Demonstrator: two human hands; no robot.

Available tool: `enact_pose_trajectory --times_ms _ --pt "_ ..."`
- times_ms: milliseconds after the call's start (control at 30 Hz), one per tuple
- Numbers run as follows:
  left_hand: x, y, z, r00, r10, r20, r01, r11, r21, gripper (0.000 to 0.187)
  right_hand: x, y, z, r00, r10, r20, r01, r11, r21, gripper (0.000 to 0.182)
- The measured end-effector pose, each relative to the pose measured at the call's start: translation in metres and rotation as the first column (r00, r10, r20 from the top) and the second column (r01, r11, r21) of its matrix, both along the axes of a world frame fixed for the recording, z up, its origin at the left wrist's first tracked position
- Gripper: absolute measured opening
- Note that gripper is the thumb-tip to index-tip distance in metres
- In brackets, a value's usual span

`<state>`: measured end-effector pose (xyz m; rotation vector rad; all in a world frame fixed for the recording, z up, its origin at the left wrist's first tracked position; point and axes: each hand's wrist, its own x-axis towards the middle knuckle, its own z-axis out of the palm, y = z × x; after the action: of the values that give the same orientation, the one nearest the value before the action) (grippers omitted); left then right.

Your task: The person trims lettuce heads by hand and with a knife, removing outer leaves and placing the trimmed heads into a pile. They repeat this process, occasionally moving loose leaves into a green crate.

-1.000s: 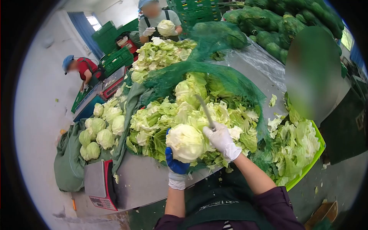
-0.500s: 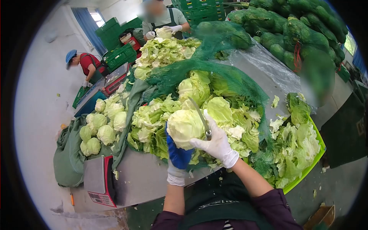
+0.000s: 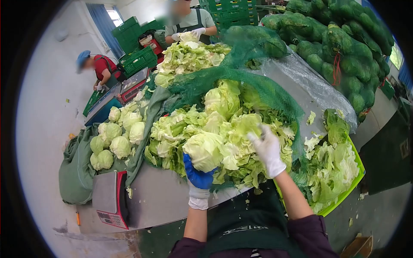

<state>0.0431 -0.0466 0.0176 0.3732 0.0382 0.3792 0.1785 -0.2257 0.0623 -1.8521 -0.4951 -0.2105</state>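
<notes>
My left hand (image 3: 198, 174), in a blue-palmed glove, cups a trimmed pale green cabbage (image 3: 203, 150) from below and the left. My right hand (image 3: 267, 150), in a white glove, is off to the right of the cabbage and smeared by motion. A greyish streak at its fingers appears to be the curved knife (image 3: 261, 128), its blade too blurred to make out. Behind the cabbage lie loose outer leaves (image 3: 247, 124) and another whole cabbage (image 3: 222, 99), partly inside a green mesh net (image 3: 275, 90).
Trimmed cabbages (image 3: 120, 146) sit on green cloth at left, near a red-edged scale (image 3: 105, 193). A lime-green bin (image 3: 355, 180) of leaves stands right. Netted cabbages (image 3: 344, 60) are piled at back right. One co-worker (image 3: 189, 21) handles cabbage opposite; another (image 3: 101, 69) bends at far left.
My right hand has swung right, away from the cabbage, taking the knife from its side. The cabbage in my left hand has turned and lowered slightly.
</notes>
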Motion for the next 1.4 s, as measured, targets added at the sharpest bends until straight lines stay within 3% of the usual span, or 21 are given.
enact_pose_trajectory --times_ms 100,167,233,333,367,433,500,633,667,700,767,833,967,1000,1033,1067,1100,1167,1233,1300,1400 --pt "0.006 -0.007 -0.004 0.936 0.331 -0.121 -0.282 0.909 0.306 0.064 -0.057 0.017 0.024 0.974 0.224 -0.037 -0.226 0.941 -0.252 0.068" --pt "0.007 -0.019 0.015 0.907 0.418 0.047 -0.369 0.74 0.563 0.063 -0.051 0.035 0.003 0.883 0.203 0.423 -0.141 0.975 -0.173 0.044" --pt "0.002 -0.018 0.022 0.919 0.39 0.051 -0.351 0.756 0.552 0.066 -0.03 0.031 0.004 0.894 0.161 0.419 -0.111 0.984 -0.142 0.031" --pt "-0.013 -0.008 0.023 0.996 -0.075 0.038 0.074 0.997 0.018 0.069 0.032 0.02 -0.007 0.946 -0.124 0.3 0.218 0.928 -0.303 0.009" --pt "-0.014 -0.007 0.024 0.997 -0.066 0.041 0.065 0.998 0.019 0.069 0.053 0.008 -0.017 0.976 -0.162 0.143 0.206 0.894 -0.397 0.02" --pt "-0.008 -0.006 0.026 0.983 -0.101 0.151 0.137 0.957 -0.254 0.067 0.035 -0.001 0.003 0.963 -0.189 0.194 0.25 0.897 -0.365 0.053" --pt "-0.003 -0.008 0.026 0.992 -0.008 0.122 0.031 0.981 -0.189 0.066 -0.014 0.008 0.022 0.994 0.018 0.105 0.012 0.962 -0.273 0.083" --pt "0.004 -0.016 0.012 0.978 0.211 0.005 -0.211 0.978 0.005 0.068 -0.068 0.034 -0.003 0.907 0.249 0.339 -0.156 0.948 -0.276 0.053" --pt "0.002 -0.013 0.014 0.958 0.11 0.267 0.035 0.874 -0.484 0.069 -0.067 0.038 -0.009 0.837 0.316 0.446 -0.172 0.927 -0.334 0.036" --pt "-0.002 -0.012 0.016 0.957 0.115 0.267 0.029 0.876 -0.481 0.069 -0.062 0.039 -0.013 0.835 0.32 0.447 -0.178 0.927 -0.331 0.036" --pt "-0.011 -0.012 0.024 0.998 0.068 0.005 -0.068 0.997 -0.03 0.074 -0.04 0.032 -0.016 0.895 0.173 0.41 -0.098 0.975 -0.197 0.02" --pt "-0.021 0.001 0.012 0.997 -0.003 0.078 0.01 0.996 -0.092 0.072 -0.005 0.027 -0.022 0.946 -0.076 0.315 0.132 0.978 -0.16 0.017" --pt "-0.028 0.007 0.006 0.971 -0.199 0.131 0.205 0.978 -0.034 0.073 0.006 0.016 -0.013 0.977 -0.102 0.189 0.145 0.963 -0.229 0.013" --pt "-0.029 0.005 0.004 0.993 -0.106 0.049 0.094 0.975 0.203 0.072 -0.009 0.017 0.007 0.977 0.141 -0.161 -0.15 0.988 -0.044 0.023" --pt "-0.03 0.004 0.001 1.0 0.007 -0.003 -0.005 0.9 0.437 0.07 -0.018 0.016 0.02 0.802 0.421 -0.424 -0.356 0.906 0.227 0.034" --pt "-0.03 0.004 0.0 0.991 0.133 -0.02 -0.089 0.755 0.649 0.069 -0.02 0.015 0.022 0.706 0.512 -0.49 -0.451 0.858 0.247 0.052" --pt "-0.028 0.006 0.001 0.996 -0.082 -0.022 0.085 0.96 0.267 0.065 -0.026 0.015 0.027 0.667 0.577 -0.471 -0.49 0.816 0.305 0.052" --pt "-0.023 0.002 0.008 0.976 -0.117 0.183 -0.004 0.832 0.554 0.064 -0.031 0.016 0.032 0.62 0.622 -0.477 -0.547 0.779 0.305 0.052" --pt "-0.024 -0.002 0.013 0.949 -0.256 0.182 0.258 0.966 0.013 0.063 -0.033 0.017 0.036 0.669 0.631 -0.393 -0.615 0.766 0.184 0.05" --pt "-0.026 -0.003 0.019 0.976 -0.218 0.0 0.217 0.971 0.096 0.065 -0.034 0.02 0.035 0.72 0.622 -0.309 -0.621 0.775 0.115 0.041" --pt "-0.026 -0.002 0.013 0.981 -0.185 -0.053 0.189 0.978 0.091 0.064 -0.037 0.019 0.041 0.594 0.587 -0.55 -0.516 0.802 0.299 0.018"
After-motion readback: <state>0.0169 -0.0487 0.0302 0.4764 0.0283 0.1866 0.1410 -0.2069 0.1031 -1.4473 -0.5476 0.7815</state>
